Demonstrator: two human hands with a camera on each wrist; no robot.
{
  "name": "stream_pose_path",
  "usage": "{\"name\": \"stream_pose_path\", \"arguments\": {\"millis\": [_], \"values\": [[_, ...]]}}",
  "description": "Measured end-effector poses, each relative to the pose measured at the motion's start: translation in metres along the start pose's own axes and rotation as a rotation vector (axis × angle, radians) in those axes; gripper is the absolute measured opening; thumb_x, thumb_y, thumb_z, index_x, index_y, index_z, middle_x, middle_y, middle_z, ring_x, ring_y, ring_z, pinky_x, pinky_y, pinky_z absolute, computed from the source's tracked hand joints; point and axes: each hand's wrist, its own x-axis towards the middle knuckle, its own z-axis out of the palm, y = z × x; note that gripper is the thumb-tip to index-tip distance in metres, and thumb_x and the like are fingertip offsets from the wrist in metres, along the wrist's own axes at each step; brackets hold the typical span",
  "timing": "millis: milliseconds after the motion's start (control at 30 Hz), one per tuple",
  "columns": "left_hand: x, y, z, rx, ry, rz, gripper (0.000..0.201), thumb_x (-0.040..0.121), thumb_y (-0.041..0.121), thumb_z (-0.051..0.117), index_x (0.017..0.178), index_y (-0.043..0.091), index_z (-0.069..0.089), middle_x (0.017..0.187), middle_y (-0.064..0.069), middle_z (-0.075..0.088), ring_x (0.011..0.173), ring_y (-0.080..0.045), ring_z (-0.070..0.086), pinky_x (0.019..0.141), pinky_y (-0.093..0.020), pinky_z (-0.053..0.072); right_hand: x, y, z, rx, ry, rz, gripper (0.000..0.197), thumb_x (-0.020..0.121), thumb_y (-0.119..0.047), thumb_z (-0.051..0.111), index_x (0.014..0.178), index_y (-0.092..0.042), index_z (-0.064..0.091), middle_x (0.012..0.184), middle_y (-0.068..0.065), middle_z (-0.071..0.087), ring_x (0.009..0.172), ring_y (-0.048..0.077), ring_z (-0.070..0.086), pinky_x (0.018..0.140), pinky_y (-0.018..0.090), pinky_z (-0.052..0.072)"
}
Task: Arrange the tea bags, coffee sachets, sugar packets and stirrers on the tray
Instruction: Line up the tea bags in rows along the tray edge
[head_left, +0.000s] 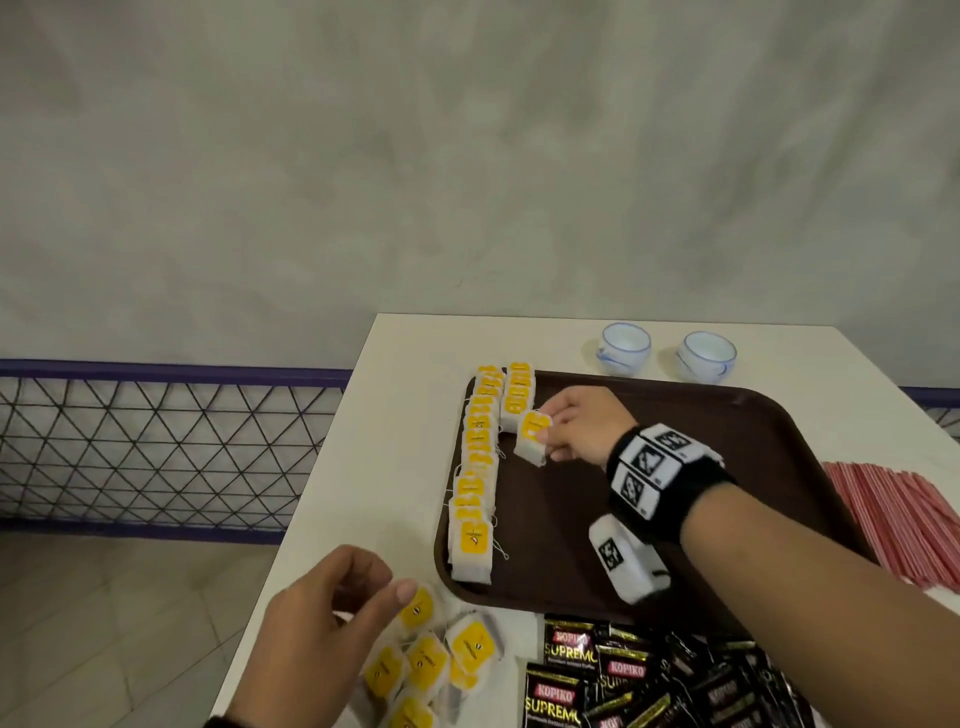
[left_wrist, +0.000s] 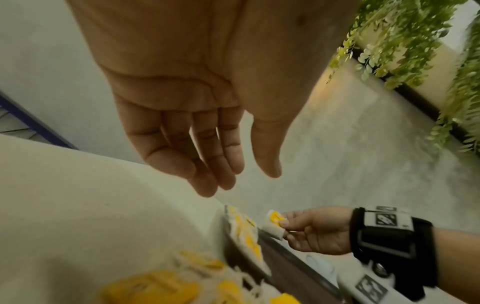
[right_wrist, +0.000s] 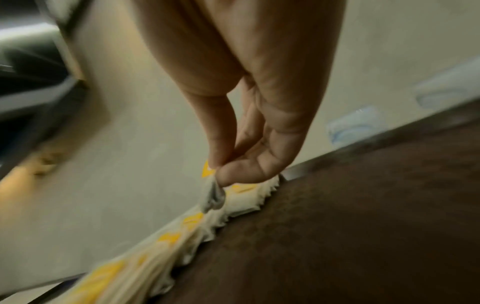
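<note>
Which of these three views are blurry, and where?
Head view: mostly sharp, slight smear on the right hand. Left wrist view: loose tea bags near the lens are out of focus. Right wrist view: motion-smeared throughout, worst along the tea bag row.

White paper tea bags with bright yellow square tags (head_left: 478, 457) line the dark brown plastic tray (head_left: 675, 415) on the cream-white counter (head_left: 395, 467). Glossy black coffee sachets with red and gold lettering (head_left: 571, 675) lie near thin red-and-white striped stirrers (head_left: 893, 514). Two small white cups with blue markings (head_left: 626, 347) stand behind.
</note>
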Motion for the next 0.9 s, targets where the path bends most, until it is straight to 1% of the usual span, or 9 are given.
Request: {"name": "stream_pose_path", "arguments": {"millis": [167, 300, 433, 500, 567, 633, 767, 833, 900], "values": [[-0.004, -0.019, -0.006, 0.063, -0.080, -0.066, 0.027, 0.068, 0.028, 0.081, 0.078, 0.043, 0.060, 0.065, 0.021, 0.065, 0.069, 0.000, 0.063, 0.052, -0.012, 0.044, 0.045, -0.003, 0.020, -0.116, -0.001, 0.103, 0.020, 0.081, 0.004, 0.070, 0.083, -0.011, 0.057, 0.073, 0.010, 0.061, 0.060, 0.018, 0.061, 0.062, 0.032, 0.057], [-0.006, -0.025, -0.014, 0.082, -0.081, -0.076, 0.027, 0.069, 0.026, 0.080, 0.078, 0.043, 0.062, 0.068, 0.019, 0.066, 0.070, -0.003, 0.064, 0.050, -0.011, 0.041, 0.060, 0.001, 0.030, -0.188, 0.146, 0.083, 0.026, 0.079, 0.003, 0.072, 0.073, -0.016, 0.055, 0.083, 0.010, 0.062, 0.056, 0.018, 0.062, 0.048, 0.027, 0.056], [-0.009, -0.026, -0.014, 0.099, -0.064, -0.078, 0.027, 0.071, 0.024, 0.079, 0.080, 0.042, 0.061, 0.072, 0.021, 0.066, 0.071, -0.003, 0.063, 0.052, -0.011, 0.041, 0.063, 0.005, 0.031, -0.256, 0.212, 0.043, 0.026, 0.077, -0.001, 0.074, 0.072, -0.018, 0.055, 0.086, 0.010, 0.065, 0.065, 0.025, 0.067, 0.067, 0.042, 0.061], [-0.012, -0.026, -0.013, 0.149, -0.078, -0.066, 0.025, 0.069, 0.028, 0.080, 0.081, 0.039, 0.061, 0.079, 0.022, 0.065, 0.071, -0.004, 0.062, 0.057, -0.014, 0.045, 0.059, 0.003, 0.029, -0.312, 0.214, 0.017, 0.025, 0.076, -0.008, 0.077, 0.074, -0.020, 0.054, 0.088, 0.006, 0.064, 0.075, 0.025, 0.066, 0.068, 0.035, 0.059], [-0.017, -0.023, -0.011, 0.218, -0.122, -0.071, 0.026, 0.062, 0.035, 0.083, 0.076, 0.038, 0.062, 0.086, 0.020, 0.063, 0.076, -0.003, 0.060, 0.064, -0.017, 0.047, 0.050, -0.001, 0.022, -0.390, 0.253, -0.046, 0.024, 0.076, -0.014, 0.077, 0.079, -0.018, 0.054, 0.084, 0.000, 0.060, 0.077, 0.019, 0.058, 0.057, 0.020, 0.045], [-0.022, -0.018, -0.010, 0.315, -0.234, -0.057, 0.043, 0.052, 0.051, 0.083, 0.084, 0.047, 0.054, 0.097, 0.026, 0.056, 0.086, 0.001, 0.056, 0.070, -0.012, 0.043, 0.034, -0.009, 0.015, -0.398, 0.280, -0.120, 0.023, 0.077, -0.017, 0.076, 0.086, -0.016, 0.055, 0.075, -0.004, 0.054, 0.080, 0.019, 0.055, 0.056, 0.021, 0.035], [-0.034, -0.017, -0.005, 0.422, -0.348, 0.022, 0.074, 0.041, 0.072, 0.073, 0.108, 0.050, 0.049, 0.109, 0.032, 0.043, 0.097, -0.001, 0.051, 0.079, -0.012, 0.041, -0.040, -0.026, 0.015, -0.463, 0.056, -0.227, 0.021, 0.077, -0.024, 0.076, 0.089, -0.016, 0.061, 0.077, -0.002, 0.060, 0.073, 0.015, 0.057, 0.065, 0.024, 0.042], [-0.036, -0.021, 0.000, 0.462, -0.336, 0.048, 0.076, 0.049, 0.066, 0.074, 0.117, 0.043, 0.051, 0.113, 0.028, 0.043, 0.100, -0.003, 0.051, 0.085, -0.014, 0.042, -0.088, -0.025, 0.023, -0.509, -0.122, -0.291, 0.019, 0.077, -0.026, 0.077, 0.089, -0.018, 0.065, 0.075, -0.007, 0.063, 0.066, 0.006, 0.056, 0.063, 0.019, 0.044], [-0.035, -0.025, 0.006, 0.511, -0.319, 0.058, 0.070, 0.059, 0.051, 0.077, 0.122, 0.038, 0.051, 0.115, 0.019, 0.046, 0.102, -0.007, 0.050, 0.089, -0.020, 0.044, -0.127, -0.017, 0.037, -0.573, -0.286, -0.393, 0.020, 0.079, -0.026, 0.075, 0.095, -0.022, 0.066, 0.083, -0.010, 0.064, 0.072, 0.003, 0.056, 0.070, 0.019, 0.047]]}}
